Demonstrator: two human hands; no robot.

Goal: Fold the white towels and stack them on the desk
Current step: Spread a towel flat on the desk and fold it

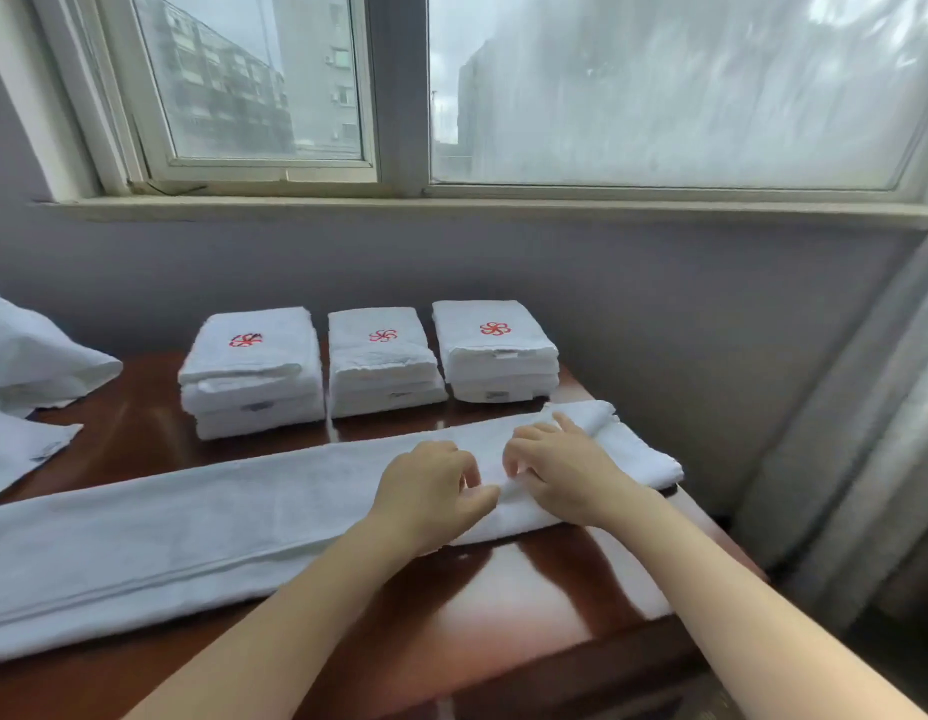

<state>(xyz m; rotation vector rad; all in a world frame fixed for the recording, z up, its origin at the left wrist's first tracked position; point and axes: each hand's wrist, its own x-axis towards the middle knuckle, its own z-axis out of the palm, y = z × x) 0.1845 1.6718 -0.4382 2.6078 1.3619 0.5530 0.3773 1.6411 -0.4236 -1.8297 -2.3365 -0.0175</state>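
Long towel (217, 522): white, folded into a narrow band, lying flat across the dark red-brown desk (503, 589) from the left edge of view to the far right corner, where its end is doubled back on itself.
Left hand (428, 488): on top of the band, right of its middle; fingers curled down into the cloth, thumb (485, 495) pointing right and pinching a small raised ridge of towel.
Right hand (565, 472): just beside the left hand, nearly touching it, on the same ridge; thumb and bent fingers close on the cloth, index finger (568, 424) straight and lying on the doubled end.
Towel relative to fingers: under both palms, with the pinched ridge rising between the two thumbs.
Folded stacks: three white piles behind the band, against the wall, each topped by a red emblem: left stack (251, 371), middle stack (383, 361), right stack (495, 350).
Loose white cloth (30, 356): heaped at the desk's left end.
Window (659, 85): above the wall, with grey buildings outside.
Curtain (877, 407): pale, hanging at the right.
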